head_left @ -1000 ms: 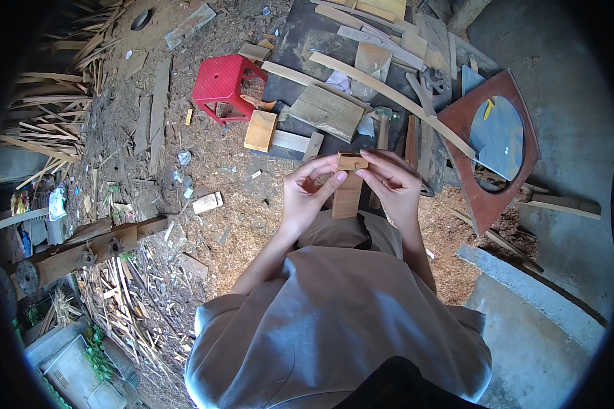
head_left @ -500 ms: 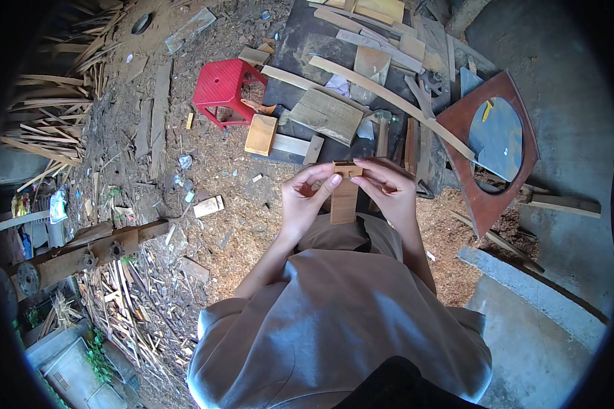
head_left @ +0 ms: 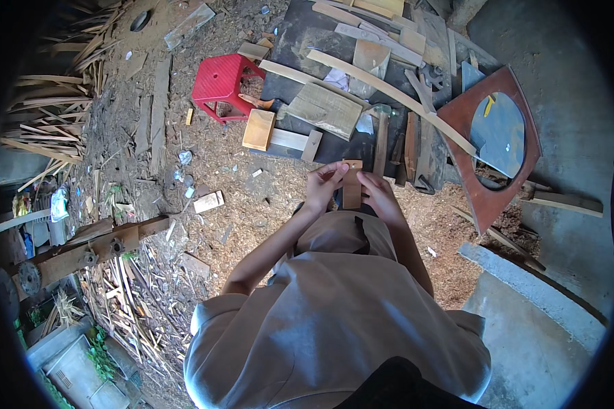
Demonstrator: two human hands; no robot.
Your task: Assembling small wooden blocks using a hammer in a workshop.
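Bringing both hands closer together now than half a second ago, and tipping the brown wooden piece (head_left: 351, 192) so as to show less of its length. Holding it up in front of the lap, lengthwise away from the body, short of the dark board (head_left: 363, 144). Looks, as a judgement, to be at the close-handling stage: already cut to straight edges, already gripped from both sides, not yet let go or set down. Impossible to tell whether one part or two fitted together, so no reading of any fitting left to do; too small to make out, too, that dark mark near the far end. On to the pose: angling both forearms inward from bent elbows, slanting left and right to meet at the middle. Pinching the upper left edge between thumb and fingers of the left hand (head_left: 326, 185). Gripping the opposite edge with the right hand (head_left: 381, 194), thumb against the side, remaining fingers mostly tucked out of sight. Just beyond, on the board, a hammer (head_left: 382, 136); farther left, a red stool (head_left: 218, 80).
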